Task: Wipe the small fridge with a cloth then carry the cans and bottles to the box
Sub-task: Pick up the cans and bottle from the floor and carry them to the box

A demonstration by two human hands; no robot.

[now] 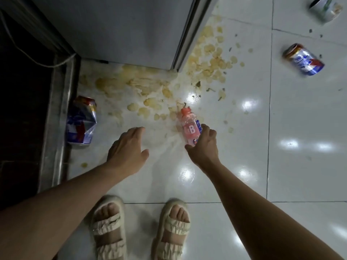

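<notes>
A small pink bottle (189,126) with a pink cap and a "B" label lies on the white tiled floor, and my right hand (203,147) grips its lower end. My left hand (127,149) hovers over the floor to the left of it, fingers spread, holding nothing. A crushed blue, red and white can (81,121) lies at the left by a metal door sill. A second can of the same kind (303,60) lies on its side at the upper right. The grey small fridge (131,29) stands at the top.
Scattered crisps and a yellowish spill (206,61) cover the floor around the fridge's corner. A white cup-like container (325,8) lies at the top right. A dark doorway with a metal sill (58,109) runs down the left. My sandalled feet (140,226) stand at the bottom.
</notes>
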